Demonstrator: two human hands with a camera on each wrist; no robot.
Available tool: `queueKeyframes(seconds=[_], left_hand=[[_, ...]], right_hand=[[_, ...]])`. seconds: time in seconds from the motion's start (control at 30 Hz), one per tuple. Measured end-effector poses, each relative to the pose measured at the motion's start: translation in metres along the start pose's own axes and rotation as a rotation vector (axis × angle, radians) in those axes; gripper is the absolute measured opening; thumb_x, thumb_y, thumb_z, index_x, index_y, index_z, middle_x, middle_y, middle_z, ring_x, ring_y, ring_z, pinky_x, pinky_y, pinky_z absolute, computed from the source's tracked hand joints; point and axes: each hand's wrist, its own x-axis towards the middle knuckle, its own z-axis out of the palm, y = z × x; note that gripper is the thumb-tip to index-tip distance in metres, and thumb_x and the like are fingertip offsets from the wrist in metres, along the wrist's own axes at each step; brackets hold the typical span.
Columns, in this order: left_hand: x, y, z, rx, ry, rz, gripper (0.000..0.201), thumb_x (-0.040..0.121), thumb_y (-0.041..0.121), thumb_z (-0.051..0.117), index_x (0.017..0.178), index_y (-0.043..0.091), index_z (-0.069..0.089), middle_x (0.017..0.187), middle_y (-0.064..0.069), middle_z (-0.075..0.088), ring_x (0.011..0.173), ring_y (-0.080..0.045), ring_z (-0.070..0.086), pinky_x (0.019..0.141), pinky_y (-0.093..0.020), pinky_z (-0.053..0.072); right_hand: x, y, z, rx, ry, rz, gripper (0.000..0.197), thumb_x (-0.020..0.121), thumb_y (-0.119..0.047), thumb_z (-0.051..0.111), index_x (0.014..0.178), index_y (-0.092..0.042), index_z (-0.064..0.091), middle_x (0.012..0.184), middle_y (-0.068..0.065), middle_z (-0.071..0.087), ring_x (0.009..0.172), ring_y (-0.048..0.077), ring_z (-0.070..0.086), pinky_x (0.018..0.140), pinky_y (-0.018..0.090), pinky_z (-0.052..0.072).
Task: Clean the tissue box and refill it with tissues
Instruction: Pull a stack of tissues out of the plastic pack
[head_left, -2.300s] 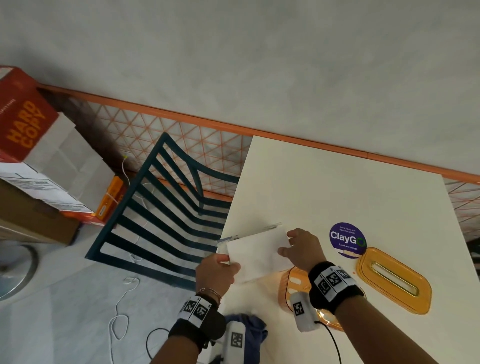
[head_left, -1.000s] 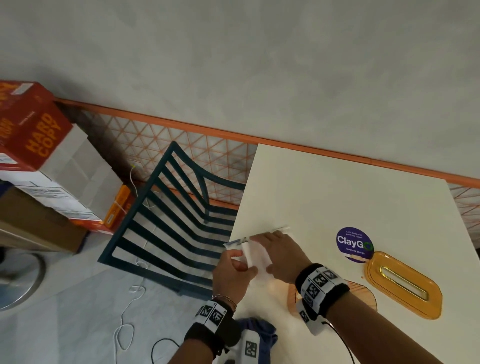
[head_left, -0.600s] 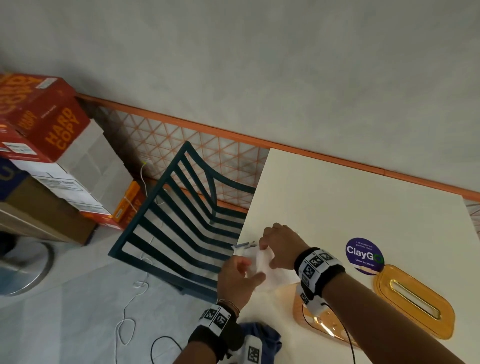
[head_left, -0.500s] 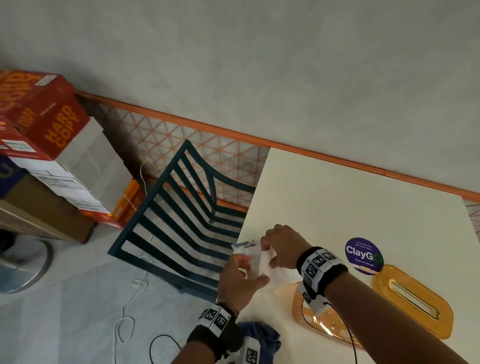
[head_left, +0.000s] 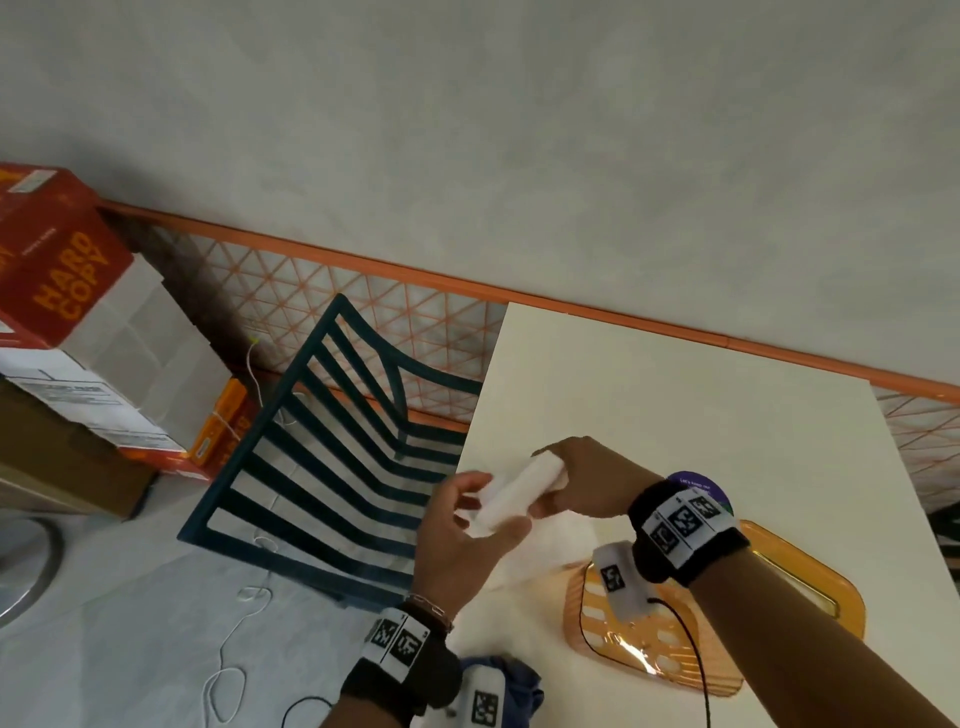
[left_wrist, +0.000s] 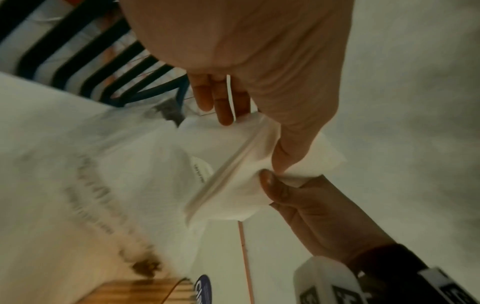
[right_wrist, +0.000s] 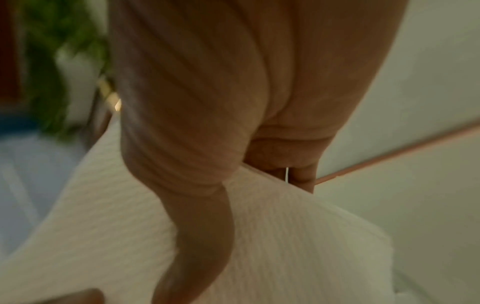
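Observation:
A folded white stack of tissues (head_left: 517, 493) is held a little above the table between both hands. My left hand (head_left: 488, 506) grips its near end, thumb on top, and my right hand (head_left: 550, 467) pinches the far end. In the left wrist view both thumbs press on the tissues (left_wrist: 241, 181), and a clear printed wrapper (left_wrist: 124, 174) lies blurred below. In the right wrist view my thumb crosses the tissues (right_wrist: 298, 236). The orange tissue box base (head_left: 618, 649) sits open on the table (head_left: 675, 395) under my right wrist. Its lid (head_left: 826, 597) lies beside it, partly hidden by my arm.
A blue cloth (head_left: 511, 680) lies at the table's near edge. A purple round sticker (head_left: 698, 480) shows behind my right wrist. A dark teal slatted chair (head_left: 322, 467) stands left of the table. Cardboard boxes (head_left: 67, 280) are stacked at far left, and cables lie on the floor.
Both hands were working at the wrapper low on the table. Now they have lifted the white tissue stack up between them, and the view has shifted slightly.

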Motion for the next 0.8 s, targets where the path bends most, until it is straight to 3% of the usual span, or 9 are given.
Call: queueKeyframes(seconds=[0.07, 0.17, 0.27, 0.37, 0.43, 0.57, 0.67, 0.73, 0.8], left_hand=[[0.003, 0.011, -0.002, -0.113, 0.026, 0.024, 0.088, 0.055, 0.037, 0.098, 0.129, 0.040, 0.051, 0.124, 0.015, 0.057, 0.107, -0.005, 0.060, 0.079, -0.023, 0.057], [0.002, 0.020, -0.003, -0.150, 0.074, 0.032, 0.119, 0.045, 0.050, 0.099, 0.146, 0.040, 0.037, 0.138, 0.012, 0.049, 0.121, -0.006, 0.054, 0.091, -0.025, 0.054], [-0.007, 0.025, -0.004, -0.130, 0.070, 0.060, 0.128, 0.046, 0.056, 0.097, 0.153, 0.041, 0.027, 0.145, 0.018, 0.041, 0.127, -0.003, 0.047, 0.086, -0.016, 0.044], [-0.014, 0.030, 0.000, -0.139, -0.139, 0.037, 0.111, 0.052, 0.054, 0.093, 0.148, 0.040, 0.040, 0.138, 0.020, 0.056, 0.123, -0.002, 0.057, 0.088, -0.020, 0.054], [-0.014, 0.033, 0.004, -0.121, -0.217, 0.020, 0.086, 0.055, 0.049, 0.094, 0.131, 0.039, 0.057, 0.116, 0.015, 0.071, 0.107, -0.008, 0.069, 0.079, -0.028, 0.063], [-0.012, 0.034, 0.006, -0.072, -0.220, 0.016, 0.048, 0.062, 0.037, 0.096, 0.103, 0.032, 0.072, 0.093, 0.006, 0.078, 0.087, -0.012, 0.074, 0.073, -0.036, 0.064], [-0.009, 0.032, 0.003, -0.064, -0.252, 0.018, 0.037, 0.067, 0.028, 0.094, 0.099, 0.030, 0.075, 0.090, 0.004, 0.078, 0.085, -0.015, 0.075, 0.073, -0.037, 0.064], [-0.009, 0.030, 0.003, -0.049, -0.232, 0.033, 0.032, 0.072, 0.027, 0.091, 0.099, 0.031, 0.075, 0.088, 0.008, 0.078, 0.084, -0.010, 0.074, 0.070, -0.029, 0.062], [-0.009, 0.027, 0.006, -0.055, -0.208, 0.021, 0.026, 0.076, 0.027, 0.088, 0.099, 0.030, 0.075, 0.088, 0.008, 0.079, 0.084, -0.010, 0.075, 0.069, -0.026, 0.061]], right_hand=[[-0.014, -0.002, -0.006, 0.196, 0.045, -0.018, 0.027, 0.072, -0.030, 0.086, 0.095, -0.037, 0.073, 0.097, -0.011, 0.076, 0.092, 0.007, 0.070, 0.085, 0.032, 0.056], [-0.032, -0.002, -0.002, 0.564, 0.111, -0.034, 0.046, 0.077, -0.026, 0.086, 0.120, -0.027, 0.070, 0.116, -0.003, 0.075, 0.109, 0.016, 0.070, 0.097, 0.041, 0.056], [-0.045, 0.003, 0.010, 0.859, 0.180, -0.010, 0.048, 0.079, -0.021, 0.085, 0.124, -0.017, 0.067, 0.119, 0.007, 0.074, 0.112, 0.025, 0.070, 0.101, 0.054, 0.053], [-0.053, 0.005, 0.023, 0.978, 0.176, -0.047, 0.046, 0.084, -0.012, 0.079, 0.128, -0.011, 0.064, 0.124, 0.014, 0.071, 0.118, 0.033, 0.066, 0.104, 0.059, 0.048], [-0.056, 0.003, 0.027, 0.997, 0.154, -0.091, 0.047, 0.086, -0.009, 0.077, 0.131, -0.011, 0.062, 0.127, 0.016, 0.068, 0.120, 0.036, 0.064, 0.103, 0.058, 0.048], [-0.064, -0.005, 0.025, 0.948, 0.196, -0.063, 0.049, 0.080, -0.003, 0.080, 0.125, -0.017, 0.067, 0.119, 0.008, 0.074, 0.114, 0.026, 0.069, 0.098, 0.049, 0.054], [-0.064, -0.005, 0.025, 0.873, 0.253, -0.034, 0.044, 0.072, -0.012, 0.088, 0.112, -0.020, 0.073, 0.108, 0.004, 0.077, 0.104, 0.021, 0.073, 0.092, 0.045, 0.058], [-0.065, -0.005, 0.027, 0.790, 0.335, -0.037, 0.042, 0.064, -0.020, 0.094, 0.102, -0.021, 0.074, 0.100, 0.001, 0.077, 0.095, 0.018, 0.072, 0.083, 0.039, 0.059], [-0.063, -0.002, 0.033, 0.750, 0.430, -0.030, 0.055, 0.056, -0.023, 0.098, 0.104, -0.026, 0.070, 0.105, -0.003, 0.072, 0.098, 0.017, 0.068, 0.082, 0.037, 0.059]])
